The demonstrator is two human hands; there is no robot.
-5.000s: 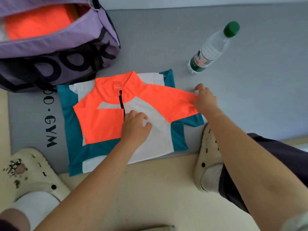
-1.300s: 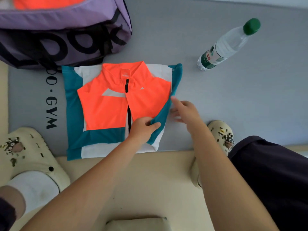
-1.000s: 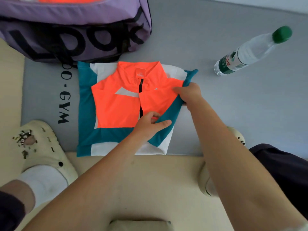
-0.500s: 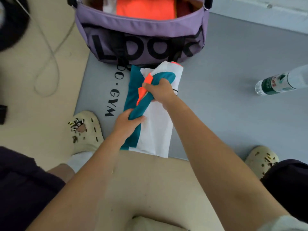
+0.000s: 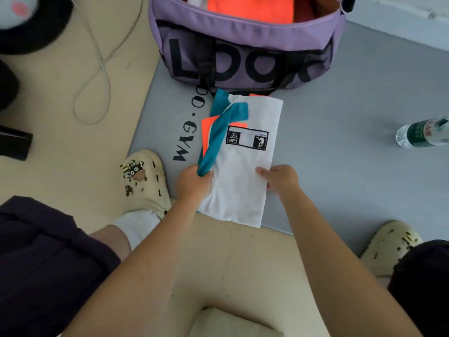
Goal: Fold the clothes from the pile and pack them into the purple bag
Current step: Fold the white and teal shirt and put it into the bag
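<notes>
Shirt (image 5: 239, 171) first: it lies on the grey mat (image 5: 340, 154) as a long narrow strip, white back panel up, its far end just short of the purple bag (image 5: 243, 57). Your left hand (image 5: 192, 183) is clenched on the teal edge at the near left, your right hand (image 5: 281, 180) pinches the near right edge, so both near corners are under control. That grip looks set for folding the near end up toward the far end, which would make the strip short enough to drop in. The bag gapes open with orange clothing (image 5: 250, 8) already inside. A water bottle (image 5: 422, 133) lies well apart on the right.
</notes>
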